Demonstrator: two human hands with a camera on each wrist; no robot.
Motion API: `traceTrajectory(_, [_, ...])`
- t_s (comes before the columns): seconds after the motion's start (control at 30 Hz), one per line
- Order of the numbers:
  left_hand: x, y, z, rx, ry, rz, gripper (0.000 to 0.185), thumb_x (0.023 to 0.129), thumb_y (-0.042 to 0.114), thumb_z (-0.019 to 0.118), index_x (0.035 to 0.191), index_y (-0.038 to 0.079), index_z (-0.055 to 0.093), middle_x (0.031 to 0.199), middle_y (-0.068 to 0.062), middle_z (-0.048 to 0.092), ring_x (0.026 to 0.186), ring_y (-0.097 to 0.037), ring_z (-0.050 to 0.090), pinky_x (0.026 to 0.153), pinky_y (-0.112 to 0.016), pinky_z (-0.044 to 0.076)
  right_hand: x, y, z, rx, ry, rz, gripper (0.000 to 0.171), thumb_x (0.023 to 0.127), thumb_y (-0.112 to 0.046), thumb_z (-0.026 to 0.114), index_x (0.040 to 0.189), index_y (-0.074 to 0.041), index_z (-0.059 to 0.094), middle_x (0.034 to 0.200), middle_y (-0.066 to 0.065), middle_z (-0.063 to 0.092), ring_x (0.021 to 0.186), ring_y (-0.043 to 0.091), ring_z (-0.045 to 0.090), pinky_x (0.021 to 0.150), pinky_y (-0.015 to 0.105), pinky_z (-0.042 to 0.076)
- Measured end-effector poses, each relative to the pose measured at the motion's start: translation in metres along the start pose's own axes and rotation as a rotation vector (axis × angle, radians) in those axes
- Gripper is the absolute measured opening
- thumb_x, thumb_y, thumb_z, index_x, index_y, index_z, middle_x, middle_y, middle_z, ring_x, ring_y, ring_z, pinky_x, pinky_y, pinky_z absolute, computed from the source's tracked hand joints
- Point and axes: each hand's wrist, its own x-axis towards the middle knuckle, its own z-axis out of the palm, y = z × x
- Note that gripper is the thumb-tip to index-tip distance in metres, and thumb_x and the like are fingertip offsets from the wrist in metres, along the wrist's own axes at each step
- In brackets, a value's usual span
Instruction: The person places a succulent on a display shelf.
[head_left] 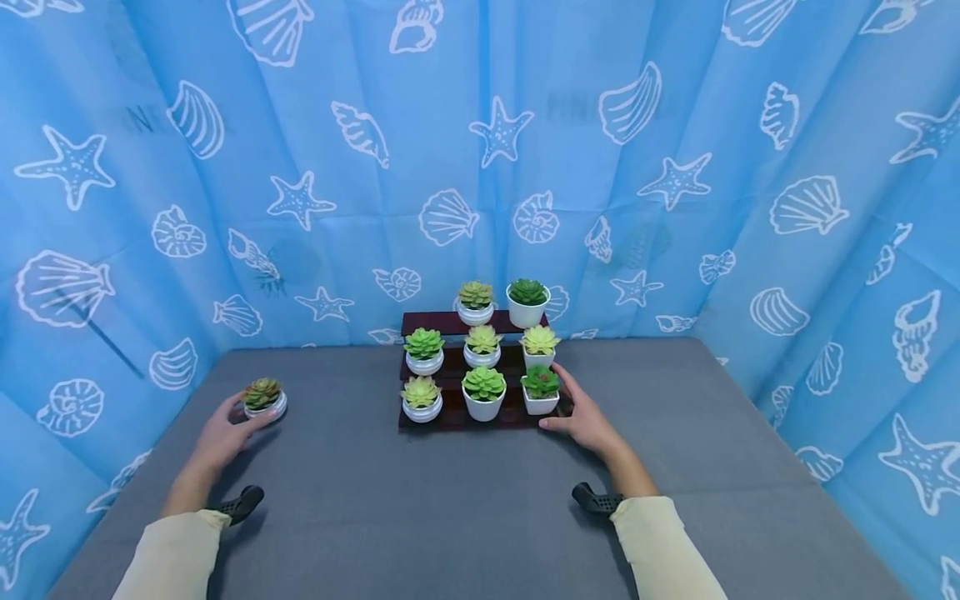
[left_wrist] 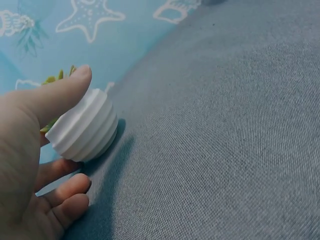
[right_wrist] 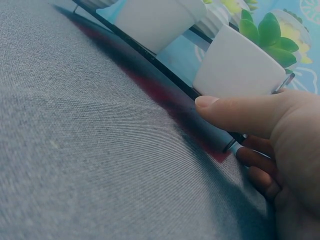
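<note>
Leftmost, the left hand is curling its thumb and fingers round a small ribbed pot, which is standing on the grey table well apart from the rest. That pot is white, round and ridged in horizontal rings, and a reddish-green succulent is sitting in it, its leaves stiff and waxy like plastic. From the left wrist view the thumb is lying over the rim while the other fingers are cupping beneath, so the grip is looking light; the smooth glazed-looking surface could slip if the hand lifts quickly, and the pot could tip, I judge.

Moving to the middle, a dark red stepped stand is carrying eight more potted succulents in three rows, some pots round and ribbed, some plain and tapered, one squarish.

Further right, the right hand is pinching the stand's front right corner, thumb on top and fingers curled under the thin edge, just beside the square pot. That pot is smooth, matte white and flat-sided. Pulling or raising this corner could, I think, tilt the tiers and send the closely packed pots sliding or toppling into one another. The table cover is a finely woven cloth, and a blue shell-print curtain is hanging in folds behind.
</note>
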Motion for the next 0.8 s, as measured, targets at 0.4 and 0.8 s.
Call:
traceTrajectory(0.4, [0.01, 0.011, 0.015, 0.03, 0.093, -0.012, 0.107, 0.087, 0.061, 0.061, 0.15, -0.009, 0.01, 0.14, -0.037, 0.029, 0.121, -0.048, 0.037, 0.095, -0.06, 0.035, -0.001, -0.002, -0.003, 0.0, 0.007, 0.005, 0.098, 0.081, -0.008, 0.079, 0.156, -0.017, 0.017, 0.156, 0.021, 0.024, 0.137, 0.043, 0.03, 0.104, 0.062, 0.029])
traceTrajectory(0.8, [0.017, 0.023, 0.02, 0.031, 0.158, 0.0, 0.098, 0.087, 0.054, 0.065, 0.147, -0.01, 0.021, 0.141, -0.036, 0.031, 0.126, -0.049, 0.034, 0.098, -0.06, 0.032, -0.001, 0.001, 0.001, -0.01, 0.013, -0.019, 0.098, 0.079, -0.01, 0.081, 0.155, -0.016, 0.019, 0.149, 0.026, 0.034, 0.134, 0.043, 0.036, 0.102, 0.06, 0.034])
